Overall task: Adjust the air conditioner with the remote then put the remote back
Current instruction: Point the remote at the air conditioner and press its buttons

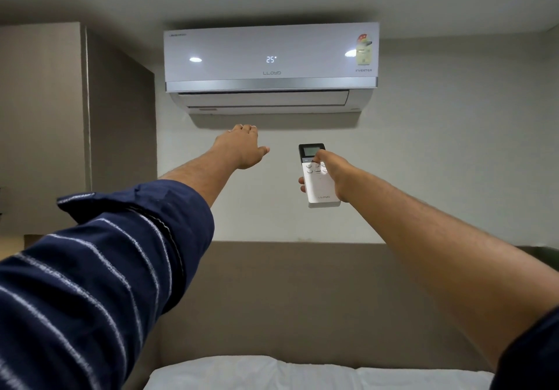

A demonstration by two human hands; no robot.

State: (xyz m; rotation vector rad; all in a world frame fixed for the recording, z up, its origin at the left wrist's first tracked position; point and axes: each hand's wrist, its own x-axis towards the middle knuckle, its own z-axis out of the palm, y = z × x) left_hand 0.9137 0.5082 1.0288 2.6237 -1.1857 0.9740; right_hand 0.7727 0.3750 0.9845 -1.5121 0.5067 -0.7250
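Observation:
A white wall-mounted air conditioner (271,66) hangs high on the wall, its display reading 25 and its lower flap slightly open. My right hand (334,175) holds a white remote (319,187) with a dark screen at its top, pointed up at the unit. The thumb rests on the buttons just under the screen. My left hand (242,147) is stretched out below the unit's left half, palm down, fingers together and extended, holding nothing.
A brown padded headboard (302,299) runs across the wall below the hands. White pillows (272,374) lie along the bottom edge. A tall brown wardrobe (60,117) stands on the left.

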